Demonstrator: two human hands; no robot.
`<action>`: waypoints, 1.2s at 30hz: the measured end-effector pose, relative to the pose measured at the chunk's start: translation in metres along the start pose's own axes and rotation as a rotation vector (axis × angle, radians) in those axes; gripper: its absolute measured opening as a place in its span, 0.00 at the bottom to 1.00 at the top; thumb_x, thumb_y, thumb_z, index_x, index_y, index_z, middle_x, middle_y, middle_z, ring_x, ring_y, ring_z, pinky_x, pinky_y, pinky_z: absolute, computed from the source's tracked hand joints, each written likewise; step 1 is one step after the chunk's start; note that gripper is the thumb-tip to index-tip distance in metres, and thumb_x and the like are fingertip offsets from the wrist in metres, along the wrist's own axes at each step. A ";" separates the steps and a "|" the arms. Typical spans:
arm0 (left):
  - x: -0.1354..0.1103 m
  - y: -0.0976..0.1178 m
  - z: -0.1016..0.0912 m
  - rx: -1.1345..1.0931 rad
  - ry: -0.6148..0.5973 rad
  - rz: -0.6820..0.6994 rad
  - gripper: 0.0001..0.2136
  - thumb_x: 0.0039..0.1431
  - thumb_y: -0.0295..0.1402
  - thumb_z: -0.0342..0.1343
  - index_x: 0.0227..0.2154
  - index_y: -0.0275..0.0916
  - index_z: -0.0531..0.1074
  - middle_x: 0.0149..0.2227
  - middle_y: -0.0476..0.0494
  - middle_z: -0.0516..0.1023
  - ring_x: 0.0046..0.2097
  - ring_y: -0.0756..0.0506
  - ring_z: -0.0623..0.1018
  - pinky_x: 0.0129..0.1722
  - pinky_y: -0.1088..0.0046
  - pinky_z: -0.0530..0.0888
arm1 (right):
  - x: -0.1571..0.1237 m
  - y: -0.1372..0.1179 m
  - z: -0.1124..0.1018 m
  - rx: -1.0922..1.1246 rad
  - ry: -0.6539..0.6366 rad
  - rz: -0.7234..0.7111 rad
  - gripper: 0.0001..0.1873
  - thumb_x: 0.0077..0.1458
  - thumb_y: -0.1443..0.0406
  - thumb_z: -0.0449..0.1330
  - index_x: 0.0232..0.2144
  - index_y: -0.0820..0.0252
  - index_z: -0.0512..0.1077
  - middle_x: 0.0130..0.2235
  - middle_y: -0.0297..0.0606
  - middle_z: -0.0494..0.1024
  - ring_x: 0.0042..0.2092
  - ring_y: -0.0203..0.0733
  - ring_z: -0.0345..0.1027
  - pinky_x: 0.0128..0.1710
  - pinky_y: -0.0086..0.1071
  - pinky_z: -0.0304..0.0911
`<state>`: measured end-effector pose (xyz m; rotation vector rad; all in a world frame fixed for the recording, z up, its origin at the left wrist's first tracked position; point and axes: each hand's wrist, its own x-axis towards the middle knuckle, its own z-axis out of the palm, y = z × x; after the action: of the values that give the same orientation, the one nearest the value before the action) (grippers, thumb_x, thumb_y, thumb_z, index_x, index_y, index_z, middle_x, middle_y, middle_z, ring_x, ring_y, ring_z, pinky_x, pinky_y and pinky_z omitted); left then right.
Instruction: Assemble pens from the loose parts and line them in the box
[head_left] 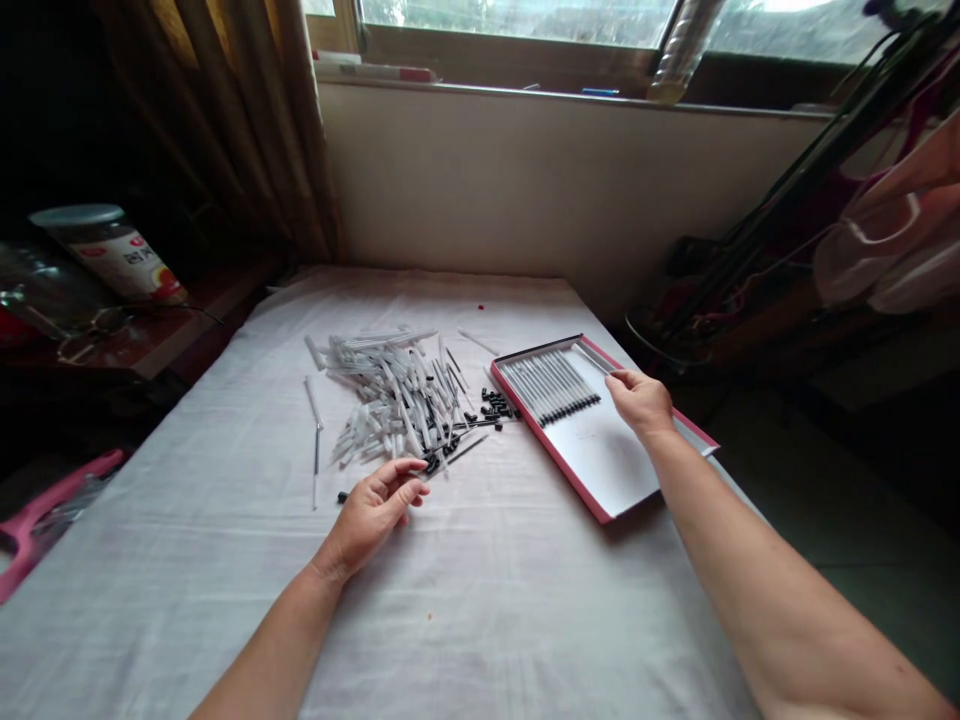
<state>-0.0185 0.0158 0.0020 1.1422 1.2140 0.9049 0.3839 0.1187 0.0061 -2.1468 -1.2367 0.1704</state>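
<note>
My right hand (pixel 643 402) is closed on a clear-barrelled pen (pixel 592 356), holding it over the far right corner of a shallow red-edged box (pixel 570 478). Beside it in the box lies a row of clear pens (pixel 551 385) with black ends towards me. My left hand (pixel 382 503) is low over the cloth, fingers bent and thumb apart from the index finger. Just beyond those fingertips are a thin refill (pixel 461 452) and small black caps (pixel 433 462). A heap of translucent pen barrels (pixel 394 385) lies behind them.
Loose black caps (pixel 496 405) lie by the box's left side. A barrel and a refill (pixel 316 450) lie left of the heap on the white cloth (pixel 225 560). A jar (pixel 124 255) stands on a side surface; a pink-handled item (pixel 52 510) is at the left edge.
</note>
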 end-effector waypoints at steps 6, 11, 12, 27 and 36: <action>0.001 -0.005 0.001 0.001 0.018 -0.011 0.23 0.46 0.48 0.63 0.39 0.35 0.73 0.29 0.44 0.78 0.30 0.48 0.74 0.22 0.78 0.67 | 0.035 0.000 0.029 -0.127 -0.033 0.030 0.20 0.50 0.63 0.56 0.43 0.59 0.79 0.39 0.44 0.82 0.41 0.49 0.75 0.40 0.35 0.67; 0.001 -0.008 0.000 -0.004 0.016 -0.016 0.22 0.47 0.48 0.63 0.38 0.35 0.74 0.29 0.44 0.78 0.30 0.48 0.74 0.22 0.78 0.67 | 0.041 -0.004 0.043 -0.208 -0.080 0.009 0.21 0.52 0.64 0.55 0.46 0.58 0.79 0.43 0.45 0.82 0.43 0.50 0.74 0.42 0.36 0.66; 0.001 -0.009 0.000 -0.005 0.016 -0.014 0.21 0.47 0.48 0.63 0.38 0.35 0.74 0.29 0.44 0.78 0.30 0.48 0.74 0.22 0.78 0.67 | 0.041 -0.004 0.044 -0.223 -0.092 0.003 0.20 0.52 0.64 0.55 0.45 0.57 0.79 0.44 0.44 0.81 0.44 0.51 0.74 0.42 0.36 0.66; 0.001 -0.007 0.002 0.009 0.019 0.023 0.21 0.47 0.48 0.63 0.37 0.35 0.74 0.28 0.43 0.77 0.30 0.48 0.74 0.22 0.78 0.67 | 0.041 -0.006 0.038 -0.288 -0.214 -0.002 0.23 0.53 0.69 0.53 0.50 0.55 0.77 0.51 0.42 0.79 0.49 0.49 0.73 0.47 0.35 0.66; 0.000 -0.004 0.002 -0.006 0.009 0.041 0.20 0.48 0.47 0.61 0.37 0.36 0.73 0.29 0.44 0.77 0.30 0.48 0.74 0.22 0.78 0.67 | 0.032 -0.021 0.030 -0.315 -0.191 -0.038 0.25 0.50 0.69 0.54 0.52 0.60 0.75 0.46 0.46 0.80 0.44 0.50 0.74 0.43 0.37 0.67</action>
<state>-0.0167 0.0147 -0.0018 1.1623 1.1984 0.9453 0.3737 0.1658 0.0008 -2.4179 -1.4959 0.1777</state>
